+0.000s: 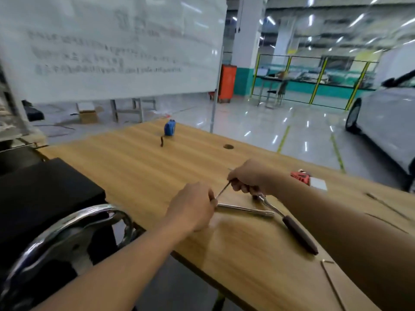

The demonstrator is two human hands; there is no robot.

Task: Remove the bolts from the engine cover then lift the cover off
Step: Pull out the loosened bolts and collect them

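Observation:
Both hands work over a wooden table [139,167]. My left hand [193,205] pinches the lower end of a thin metal rod [223,189]. My right hand [249,176] grips the rod's upper end. A silver extension bar [246,209] lies flat on the table, one end at my left fingers. A ratchet wrench with a dark handle [299,235] lies under my right wrist, its head tucked below that hand. I cannot make out any engine cover or bolts.
A blue tape measure [169,127] stands at the far side, near a round hole [228,146] in the tabletop. A red tool [300,177] and a white pad [317,184] lie right. A black block [45,198] and chrome ring [67,230] sit left. A white car [386,122] stands at the right.

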